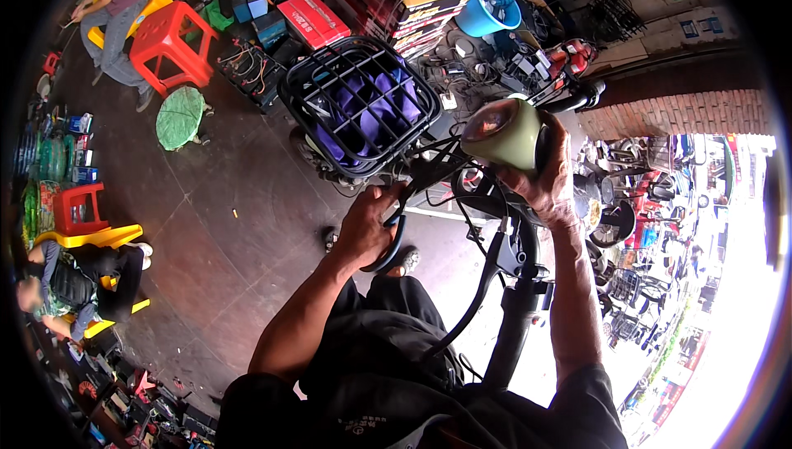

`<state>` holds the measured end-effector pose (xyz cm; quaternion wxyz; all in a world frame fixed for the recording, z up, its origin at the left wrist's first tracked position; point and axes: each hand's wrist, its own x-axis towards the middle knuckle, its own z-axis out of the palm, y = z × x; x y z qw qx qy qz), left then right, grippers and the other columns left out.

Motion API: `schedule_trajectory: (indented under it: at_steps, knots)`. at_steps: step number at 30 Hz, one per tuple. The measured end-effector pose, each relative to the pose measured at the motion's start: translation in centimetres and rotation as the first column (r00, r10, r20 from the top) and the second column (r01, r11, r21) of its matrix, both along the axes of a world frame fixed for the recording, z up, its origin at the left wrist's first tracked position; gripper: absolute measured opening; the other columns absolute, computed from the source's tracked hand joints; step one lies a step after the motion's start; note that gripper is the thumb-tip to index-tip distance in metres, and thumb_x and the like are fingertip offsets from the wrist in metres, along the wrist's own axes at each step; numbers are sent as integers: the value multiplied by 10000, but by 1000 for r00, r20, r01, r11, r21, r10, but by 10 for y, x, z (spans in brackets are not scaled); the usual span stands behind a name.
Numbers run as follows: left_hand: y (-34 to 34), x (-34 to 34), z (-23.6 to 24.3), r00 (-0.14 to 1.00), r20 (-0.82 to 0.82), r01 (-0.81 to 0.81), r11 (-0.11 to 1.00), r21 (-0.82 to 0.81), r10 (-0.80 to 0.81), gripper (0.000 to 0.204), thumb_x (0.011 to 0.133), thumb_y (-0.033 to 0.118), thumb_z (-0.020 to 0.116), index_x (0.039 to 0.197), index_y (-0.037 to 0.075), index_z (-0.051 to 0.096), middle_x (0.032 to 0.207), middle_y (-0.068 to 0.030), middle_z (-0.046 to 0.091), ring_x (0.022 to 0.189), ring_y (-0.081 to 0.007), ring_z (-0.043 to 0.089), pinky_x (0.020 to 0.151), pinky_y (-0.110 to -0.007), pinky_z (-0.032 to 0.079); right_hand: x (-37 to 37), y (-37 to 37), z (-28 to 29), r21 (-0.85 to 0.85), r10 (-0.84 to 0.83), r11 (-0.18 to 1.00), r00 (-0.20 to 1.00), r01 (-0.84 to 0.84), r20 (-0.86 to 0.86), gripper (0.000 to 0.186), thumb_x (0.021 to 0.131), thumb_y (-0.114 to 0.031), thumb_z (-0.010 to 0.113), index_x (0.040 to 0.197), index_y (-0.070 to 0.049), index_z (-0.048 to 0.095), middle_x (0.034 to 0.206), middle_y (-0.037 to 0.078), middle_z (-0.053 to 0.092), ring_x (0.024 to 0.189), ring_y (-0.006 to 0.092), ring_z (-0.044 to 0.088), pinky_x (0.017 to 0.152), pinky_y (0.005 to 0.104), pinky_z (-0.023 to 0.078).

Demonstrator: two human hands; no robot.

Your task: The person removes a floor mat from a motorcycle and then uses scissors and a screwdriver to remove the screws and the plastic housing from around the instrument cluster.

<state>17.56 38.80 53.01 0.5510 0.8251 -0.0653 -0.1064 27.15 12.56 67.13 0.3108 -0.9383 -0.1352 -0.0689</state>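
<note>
The workshop floor (223, 226) is dark, smooth and faintly jointed; its right edge meets a brightly lit area crowded with bicycles. A two-wheeler stands near that edge, its black handlebar (511, 317) angled across the work position. Printed cardboard cartons (421, 0) are stacked along the floor's far edge. A black wire-grid basket (360, 107), rectangular with rounded corners, contains purple fabric and stands directly ahead, obstructing the floor behind it. A glossy red plastic stool (173, 43) is near the far left corner; a round light-blue plastic bucket (488, 10) is beside the cartons.

The pale green lamp housing (505, 137), smooth and rounded with a clear front, is above the handlebar. The hands are apart. The right hand (544, 177) grips the housing's right end, partly covering it. The left hand (367, 226) is closed around a curved blue-grey handle (391, 249); the tool type cannot be determined. Thin black cables (436, 167) run between the hands, crossing the area below the housing.
</note>
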Motion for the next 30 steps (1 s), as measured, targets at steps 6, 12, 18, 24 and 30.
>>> schedule_trajectory:
  at_steps: [6, 12, 18, 24, 30]
  knots:
    - [-1, -6, -8, 987, -161, -17, 984, -177, -12, 669, 731, -3, 625, 1375, 107, 477, 984, -105, 490, 917, -211, 503, 820, -322, 455, 0, -2, -9, 25, -46, 999, 999, 46, -7, 1058, 581, -547, 832, 1358, 4, 372, 1202, 199, 472, 1117, 340, 489, 955, 439, 413]
    - [-3, 1, 8, 978, -198, 7, 962, -272, -63, 679, 713, 80, 654, 1368, 100, 475, 927, -120, 506, 848, -252, 521, 816, -349, 447, 1, -4, -9, 23, -48, 999, 999, 48, -8, 1083, 586, -607, 803, 1356, 16, 367, 1201, 207, 462, 1112, 344, 483, 954, 443, 405]
    - [-17, 1, 36, 926, -375, -56, 973, -226, -34, 593, 701, 104, 676, 1277, 61, 543, 993, -134, 575, 899, -247, 563, 834, -356, 445, -2, 10, -10, -48, -253, 967, 966, 251, -45, 1057, 603, -641, 769, 1360, -17, 373, 1159, 212, 457, 1055, 356, 474, 926, 444, 404]
    - [-20, 50, 12, 999, 34, 3, 991, -135, 2, 447, 782, -3, 574, 1223, 69, 586, 964, -143, 681, 859, -236, 626, 837, -339, 466, 16, 2, -5, -41, -336, 942, 941, 334, -42, 971, 621, -579, 794, 1325, -20, 427, 1156, 223, 477, 1074, 366, 483, 927, 451, 406]
    - [-6, 60, 22, 961, -215, 76, 913, -401, -174, 641, 718, 4, 655, 1339, 118, 542, 1220, -138, 639, 1006, -232, 616, 880, -328, 472, 13, -1, -11, -78, -323, 943, 946, 324, 35, 1002, 626, -615, 759, 1339, 1, 418, 1178, 213, 472, 1091, 365, 476, 945, 450, 401]
